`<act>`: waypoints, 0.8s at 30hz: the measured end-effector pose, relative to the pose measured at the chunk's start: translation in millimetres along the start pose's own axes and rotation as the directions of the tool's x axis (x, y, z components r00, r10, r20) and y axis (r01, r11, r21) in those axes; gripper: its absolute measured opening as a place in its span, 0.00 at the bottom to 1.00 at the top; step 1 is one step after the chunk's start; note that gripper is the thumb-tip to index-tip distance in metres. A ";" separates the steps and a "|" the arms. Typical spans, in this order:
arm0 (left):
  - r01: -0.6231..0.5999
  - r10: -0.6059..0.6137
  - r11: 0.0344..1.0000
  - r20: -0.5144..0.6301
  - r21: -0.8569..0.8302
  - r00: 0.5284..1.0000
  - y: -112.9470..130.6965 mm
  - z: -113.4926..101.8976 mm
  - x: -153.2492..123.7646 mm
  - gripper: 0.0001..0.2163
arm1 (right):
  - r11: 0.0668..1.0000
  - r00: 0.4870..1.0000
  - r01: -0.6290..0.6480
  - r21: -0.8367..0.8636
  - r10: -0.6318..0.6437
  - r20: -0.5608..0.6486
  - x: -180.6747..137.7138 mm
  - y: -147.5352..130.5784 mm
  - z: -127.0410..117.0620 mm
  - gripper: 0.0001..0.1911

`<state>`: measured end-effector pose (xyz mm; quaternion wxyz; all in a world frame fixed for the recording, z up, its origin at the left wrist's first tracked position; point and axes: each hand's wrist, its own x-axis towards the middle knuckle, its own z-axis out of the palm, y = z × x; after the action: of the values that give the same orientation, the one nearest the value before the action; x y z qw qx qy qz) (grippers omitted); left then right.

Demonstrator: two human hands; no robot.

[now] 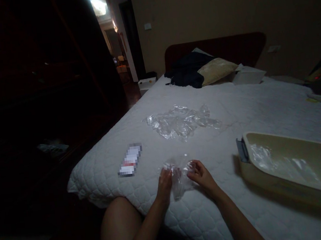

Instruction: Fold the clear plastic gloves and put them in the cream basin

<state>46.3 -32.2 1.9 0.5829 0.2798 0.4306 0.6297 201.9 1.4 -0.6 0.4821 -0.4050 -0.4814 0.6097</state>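
Observation:
Between my two hands, just above the front edge of the white quilted bed (147, 136), is a clear plastic bag (178, 183). My left hand (166, 178) grips its left side, fingers partly hidden by the film. On the other side my right hand (200, 175) pinches the bag between thumb and fingers. Beyond them lies a loose pile of crumpled clear plastic bags (180, 123). A cream plastic bin (283, 137) with a grey latch stands to the right, and some clear plastic lies inside it.
A phone-shaped thing (130, 160), blurred out, lies on the bed at left. Dark clothing (191, 69), a beige pillow (218, 70) and a pale box-like thing (249, 76) rest near the headboard (244, 46). A small white cabinet (147, 84) stands beyond the bed's left side.

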 end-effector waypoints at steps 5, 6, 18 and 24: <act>-0.010 0.012 0.997 -0.030 0.071 0.999 -0.1 5.1 0.3 0.17 | 0.996 1.000 -0.011 -0.093 0.009 -0.027 -0.6 0.8 -2.1 0.19; -0.015 0.019 0.995 -0.040 0.094 0.999 -1.1 6.4 1.1 0.18 | 0.994 1.000 -0.009 -0.106 0.006 -0.030 -0.2 1.2 -3.2 0.18; -0.029 0.059 0.971 -0.119 0.239 0.991 -6.2 2.1 6.0 0.12 | 0.975 0.987 -0.081 0.209 0.107 -0.118 3.3 2.0 -10.3 0.14; 0.058 -0.071 0.993 0.130 0.101 0.989 15.6 -4.4 -0.4 0.10 | 0.881 0.958 -0.075 0.466 0.194 -0.212 4.3 -1.3 -25.2 0.13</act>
<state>35.0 -32.8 13.4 0.6163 0.3351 0.4297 0.5686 225.5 10.7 -4.8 0.5769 -0.3882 -0.2310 0.6806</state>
